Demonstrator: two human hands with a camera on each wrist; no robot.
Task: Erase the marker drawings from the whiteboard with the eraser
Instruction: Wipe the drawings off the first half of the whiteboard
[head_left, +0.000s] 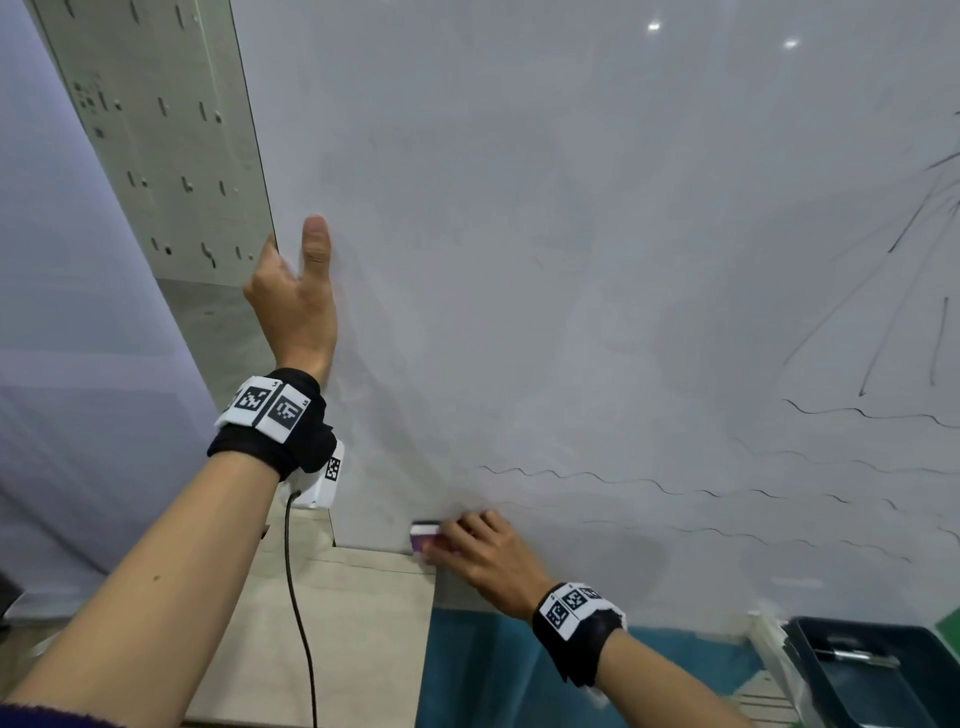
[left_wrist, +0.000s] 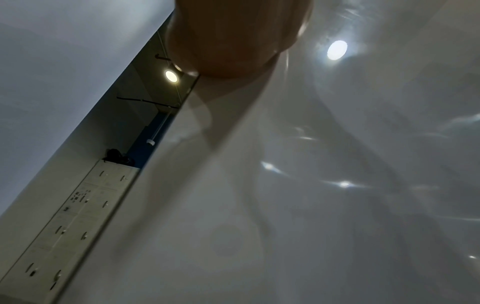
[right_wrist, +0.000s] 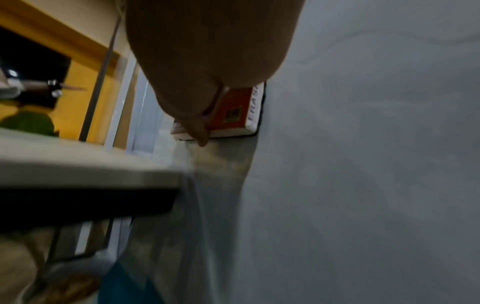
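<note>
A large whiteboard (head_left: 571, 234) fills the head view. Black wavy marker lines (head_left: 597, 475) cross its lower right, and longer strokes (head_left: 914, 218) sit at the far right. My right hand (head_left: 483, 545) grips a red and white eraser (head_left: 426, 538) flat against the board near its lower left corner. In the right wrist view the eraser (right_wrist: 239, 111) shows under my palm, its dark felt on the board. My left hand (head_left: 296, 291) clasps the board's left edge, thumb on the front face and fingers hidden behind it.
A beige perforated panel (head_left: 156, 130) stands behind the board's left edge. A pale wooden ledge (head_left: 353, 582) lies below the board's corner. A dark tray (head_left: 872, 670) sits at the bottom right. A black cable (head_left: 301, 613) hangs from my left wrist.
</note>
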